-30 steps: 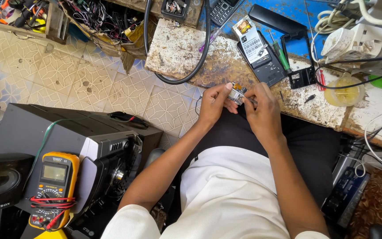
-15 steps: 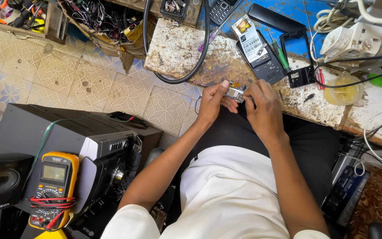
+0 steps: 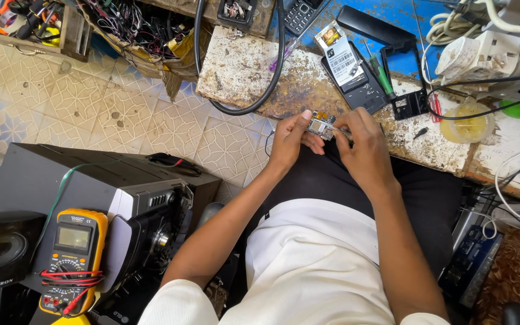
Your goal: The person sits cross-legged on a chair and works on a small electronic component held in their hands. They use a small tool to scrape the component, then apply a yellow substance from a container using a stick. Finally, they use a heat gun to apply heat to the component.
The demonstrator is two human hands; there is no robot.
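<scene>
Head view: 2 bare hands meet at the near edge of a worn, stained workbench (image 3: 242, 66), above the person's lap. The left hand (image 3: 290, 141) pinches a small circuit board (image 3: 321, 126) by its left edge, thumb and fingertips closed on it. The right hand (image 3: 365, 147) closes on the board's right side; whether it also holds a fine tool cannot be told. The board is off the bench surface, between the 2 hands.

Handling judgement: the board looks light, thin and rigid, with exposed components that are likely fragile. Edge grip appears the safest hold; pressure on the populated face risks damage. Being small, it could slip from the fingertips easily.

Surroundings: a black phone casing (image 3: 356, 84) lies far of the hands, a green-handled screwdriver (image 3: 383, 75) just right of it. A black cable (image 3: 260, 60) loops across the bench at left. A yellow multimeter (image 3: 73, 259) rests near left on a grey device (image 3: 61, 186).
</scene>
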